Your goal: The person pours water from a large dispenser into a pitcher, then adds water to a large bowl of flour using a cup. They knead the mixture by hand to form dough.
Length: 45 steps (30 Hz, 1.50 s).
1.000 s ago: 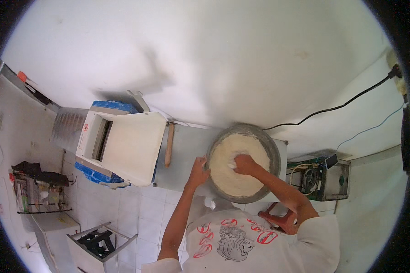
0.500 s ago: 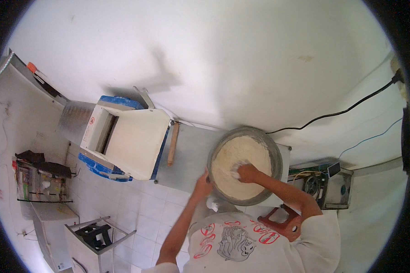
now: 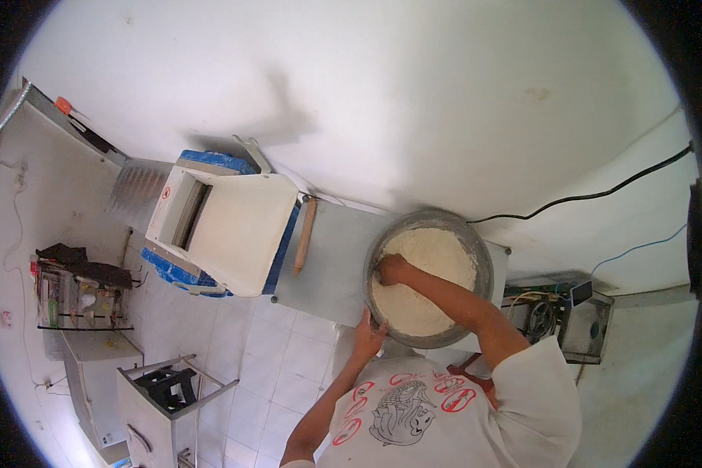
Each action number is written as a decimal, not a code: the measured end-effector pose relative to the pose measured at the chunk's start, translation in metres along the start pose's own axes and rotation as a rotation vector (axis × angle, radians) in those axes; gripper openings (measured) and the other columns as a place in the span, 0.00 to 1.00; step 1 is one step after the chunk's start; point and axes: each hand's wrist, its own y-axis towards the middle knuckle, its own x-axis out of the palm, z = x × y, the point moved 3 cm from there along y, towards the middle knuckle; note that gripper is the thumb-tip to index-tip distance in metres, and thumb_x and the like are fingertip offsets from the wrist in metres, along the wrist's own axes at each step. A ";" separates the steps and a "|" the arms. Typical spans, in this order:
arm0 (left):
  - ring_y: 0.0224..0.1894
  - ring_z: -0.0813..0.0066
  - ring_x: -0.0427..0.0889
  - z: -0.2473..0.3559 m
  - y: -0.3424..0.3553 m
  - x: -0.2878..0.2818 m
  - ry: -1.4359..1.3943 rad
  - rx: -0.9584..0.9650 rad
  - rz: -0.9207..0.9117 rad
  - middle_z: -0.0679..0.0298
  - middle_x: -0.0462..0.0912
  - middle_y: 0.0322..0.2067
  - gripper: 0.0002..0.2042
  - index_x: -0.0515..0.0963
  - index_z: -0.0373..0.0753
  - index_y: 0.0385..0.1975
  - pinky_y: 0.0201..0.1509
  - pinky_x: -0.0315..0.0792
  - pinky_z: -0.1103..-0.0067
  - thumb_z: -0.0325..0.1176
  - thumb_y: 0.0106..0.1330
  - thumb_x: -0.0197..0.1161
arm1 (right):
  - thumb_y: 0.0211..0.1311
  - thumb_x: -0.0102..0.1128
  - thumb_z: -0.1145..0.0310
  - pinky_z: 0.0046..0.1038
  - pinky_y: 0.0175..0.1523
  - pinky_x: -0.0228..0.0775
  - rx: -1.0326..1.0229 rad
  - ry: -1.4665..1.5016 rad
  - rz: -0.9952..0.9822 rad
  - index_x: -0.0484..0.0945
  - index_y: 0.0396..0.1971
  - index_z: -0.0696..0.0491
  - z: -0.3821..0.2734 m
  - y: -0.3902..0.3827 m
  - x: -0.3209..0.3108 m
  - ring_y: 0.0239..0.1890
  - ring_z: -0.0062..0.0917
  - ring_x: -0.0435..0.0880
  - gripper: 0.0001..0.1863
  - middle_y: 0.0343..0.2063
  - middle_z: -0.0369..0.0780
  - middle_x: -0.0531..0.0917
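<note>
A large round grey metal bowl (image 3: 486, 261) stands on the steel table, holding a wide bed of pale flour (image 3: 425, 308). My right hand (image 3: 392, 270) is down in the flour close to the bowl's left wall, the forearm reaching across from the right. Its fingers point downward and are mostly hidden, so I cannot make out what they hold. At the near left of the bowl, my left hand (image 3: 370, 335) grips the rim, thumb up against the outer side.
Left of the bowl, a wooden rolling pin (image 3: 305, 234) lies on the steel table (image 3: 331, 249) beside a white-and-blue roller machine (image 3: 246, 226). A black cord (image 3: 561, 204) runs along the wall. A metal burner unit (image 3: 585, 327) stands at right, a steel cart (image 3: 152, 421) at lower left.
My right hand has moved from the middle of the flour to the bowl's left side and gone deeper. My left hand remains at the rim. The whole view has shifted slightly.
</note>
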 end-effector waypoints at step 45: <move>0.70 0.46 0.70 -0.008 0.020 -0.008 -0.020 -0.143 -0.152 0.34 0.68 0.67 0.48 0.49 0.23 0.75 0.74 0.63 0.65 0.30 0.58 0.72 | 0.52 0.68 0.54 0.45 0.50 0.79 -0.022 -0.089 -0.161 0.88 0.42 0.54 0.002 -0.037 0.000 0.46 0.44 0.87 0.22 0.41 0.49 0.88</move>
